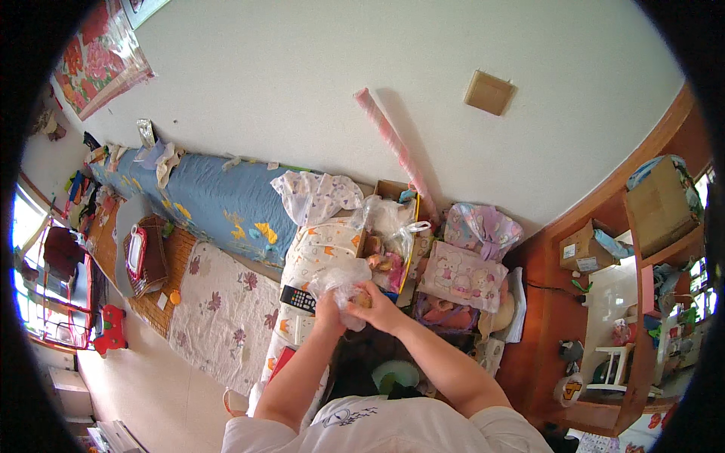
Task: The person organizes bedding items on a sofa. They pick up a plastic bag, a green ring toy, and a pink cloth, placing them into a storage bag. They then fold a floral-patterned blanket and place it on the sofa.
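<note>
Both of my hands hold a crumpled clear plastic bag (342, 277) in front of me. My left hand (331, 315) grips its near left side, and my right hand (378, 310) has its fingers curled around the right side. Something small and yellowish shows through the plastic by my right fingers; I cannot tell what it is. Just left of my left hand lies a black remote control (298, 299) on white cloth with orange crown prints (320, 243). Beyond the bag stands an open cardboard box (362, 240) with plastic bags and colourful small items inside.
A patterned pillow (464, 276) and a lilac bundle (483, 229) lie right of the box. A pink wrapped roll (391, 141) leans on the wall. Below my forearms is a pale green bowl (395, 374). A wooden shelf unit (628, 416) stands at right, a floral mat (221, 317) at left.
</note>
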`<state>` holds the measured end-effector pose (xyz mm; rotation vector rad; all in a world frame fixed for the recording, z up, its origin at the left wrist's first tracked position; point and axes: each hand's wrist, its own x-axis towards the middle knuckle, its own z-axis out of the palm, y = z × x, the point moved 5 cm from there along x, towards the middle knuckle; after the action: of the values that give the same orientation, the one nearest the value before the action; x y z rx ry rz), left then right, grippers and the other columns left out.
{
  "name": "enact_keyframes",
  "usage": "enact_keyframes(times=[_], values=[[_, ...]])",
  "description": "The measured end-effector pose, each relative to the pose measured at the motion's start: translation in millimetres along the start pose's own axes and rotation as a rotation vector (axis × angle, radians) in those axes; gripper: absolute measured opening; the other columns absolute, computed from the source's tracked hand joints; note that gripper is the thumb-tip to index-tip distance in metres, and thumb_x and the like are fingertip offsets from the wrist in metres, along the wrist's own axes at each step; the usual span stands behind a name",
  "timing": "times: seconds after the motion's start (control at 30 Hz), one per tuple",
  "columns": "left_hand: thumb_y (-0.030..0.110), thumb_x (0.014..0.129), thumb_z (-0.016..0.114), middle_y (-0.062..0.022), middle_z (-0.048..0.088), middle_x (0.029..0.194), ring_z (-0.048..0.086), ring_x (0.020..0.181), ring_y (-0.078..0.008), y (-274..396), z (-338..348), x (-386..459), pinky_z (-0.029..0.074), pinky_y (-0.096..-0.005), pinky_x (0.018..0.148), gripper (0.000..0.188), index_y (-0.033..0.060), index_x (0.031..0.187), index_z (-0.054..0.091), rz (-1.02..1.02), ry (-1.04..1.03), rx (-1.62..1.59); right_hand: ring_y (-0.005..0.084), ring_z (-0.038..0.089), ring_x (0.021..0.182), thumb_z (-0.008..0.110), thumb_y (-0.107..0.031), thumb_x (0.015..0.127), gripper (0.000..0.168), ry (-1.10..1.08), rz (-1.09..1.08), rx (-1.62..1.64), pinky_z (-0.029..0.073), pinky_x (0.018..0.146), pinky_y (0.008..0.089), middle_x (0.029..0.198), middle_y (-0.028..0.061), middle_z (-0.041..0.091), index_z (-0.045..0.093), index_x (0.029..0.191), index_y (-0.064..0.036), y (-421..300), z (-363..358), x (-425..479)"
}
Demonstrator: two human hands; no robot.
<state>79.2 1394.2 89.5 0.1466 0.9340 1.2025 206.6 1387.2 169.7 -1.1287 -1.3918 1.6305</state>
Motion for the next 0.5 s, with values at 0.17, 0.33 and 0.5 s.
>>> enact_keyframes(times=[0.17, 0.33, 0.5], values=[[0.034, 0.094, 0.045, -0.0152, 0.06, 0.117, 0.059, 0.104, -0.0324, 23.7, 4.6, -5.2, 0.05, -0.0485, 0.09, 0.044, 0.0037, 0.125, 0.051, -0.109, -0.205, -0.354, 0.0194, 0.06, 0.103, 0.064, -0.017, 0.091, 0.048, -0.167, 0.249, 0.775, 0.051, 0.087, 0.0361, 0.112, 0.0062, 0.059, 0.042, 0.133, -0.008, 25.9, -12.1, -1.5], [0.04, 0.094, 0.042, -0.0137, 0.057, 0.124, 0.052, 0.117, -0.032, 73.1, -25.4, 14.3, 0.043, -0.0484, 0.098, 0.047, 0.0083, 0.128, 0.051, 0.123, -0.01, -0.318, 0.0232, 0.062, 0.092, 0.05, -0.002, 0.089, 0.026, 0.224, 0.071, 0.729, 0.053, 0.083, 0.0375, 0.104, 0.0092, 0.06, 0.051, 0.115, -0.004, 33.8, -72.0, 48.6], [0.041, 0.093, 0.05, -0.0106, 0.053, 0.13, 0.051, 0.118, -0.0296, 82.5, -36.6, 35.1, 0.039, -0.0442, 0.102, 0.053, 0.0059, 0.132, 0.048, 0.107, 0.053, -0.171, 0.0289, 0.056, 0.097, 0.059, -0.012, 0.085, 0.027, 0.466, 0.017, -0.821, 0.048, 0.082, 0.0405, 0.108, 0.0176, 0.054, 0.052, 0.11, -0.003, 36.6, -104.4, 113.2]])
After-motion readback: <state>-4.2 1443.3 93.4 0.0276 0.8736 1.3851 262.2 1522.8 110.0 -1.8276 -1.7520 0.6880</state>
